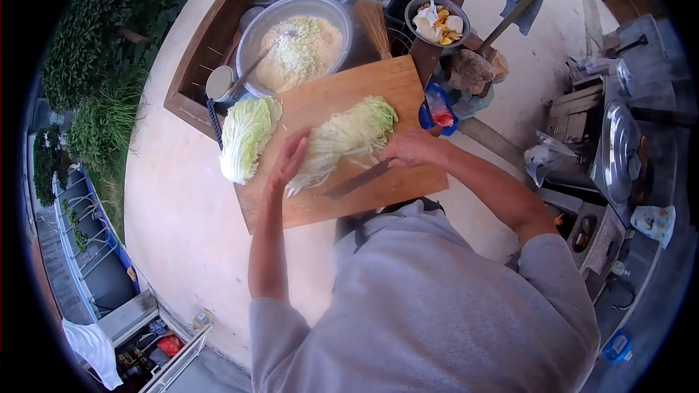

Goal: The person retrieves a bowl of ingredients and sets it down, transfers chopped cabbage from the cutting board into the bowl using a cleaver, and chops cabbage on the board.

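A wooden cutting board lies in front of me with cut napa cabbage spread over its middle. My right hand is closed round the handle of a knife, whose blade lies low over the board, beside the cabbage's near edge. At the cabbage's left end is my left hand, upright with its fingers stretched out and nothing held in it. Another piece of cabbage rests on the board's left edge.
Behind the board, a large metal bowl holds chopped cabbage and a pale crumbly mix. A smaller bowl with yellow and white scraps stands at the back right, near a stone. A pot lid is far right.
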A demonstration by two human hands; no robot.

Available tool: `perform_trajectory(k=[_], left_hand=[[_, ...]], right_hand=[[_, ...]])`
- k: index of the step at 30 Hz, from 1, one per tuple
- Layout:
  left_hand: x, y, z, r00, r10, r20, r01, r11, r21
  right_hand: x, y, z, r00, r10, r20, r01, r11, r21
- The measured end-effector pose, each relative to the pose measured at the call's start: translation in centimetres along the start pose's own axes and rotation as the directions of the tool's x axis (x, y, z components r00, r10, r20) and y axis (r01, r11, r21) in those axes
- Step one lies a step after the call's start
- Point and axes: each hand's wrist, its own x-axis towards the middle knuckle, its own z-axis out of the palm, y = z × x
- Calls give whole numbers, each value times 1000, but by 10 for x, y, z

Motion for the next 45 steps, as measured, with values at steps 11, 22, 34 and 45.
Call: perform_trajectory(k=[11, 22, 34, 45], left_hand=[[43, 17, -26, 975, -55, 213, 83, 989, -122], [180, 67, 69, 608, 490, 625, -715, 680, 161], [117, 16, 34, 821, 319, 474, -232, 944, -235], [45, 5, 30, 917, 236, 321, -219, 972, -89]], right_hand=[[17, -1, -30, 973, 138, -183, -170, 970, -172], [-23, -12, -8, 945, 328, -20, -325, 928, -184], [21, 17, -42, 1000, 12, -12, -13, 999, -52], [61, 19, -53, 999, -52, 7, 53, 995, -81]])
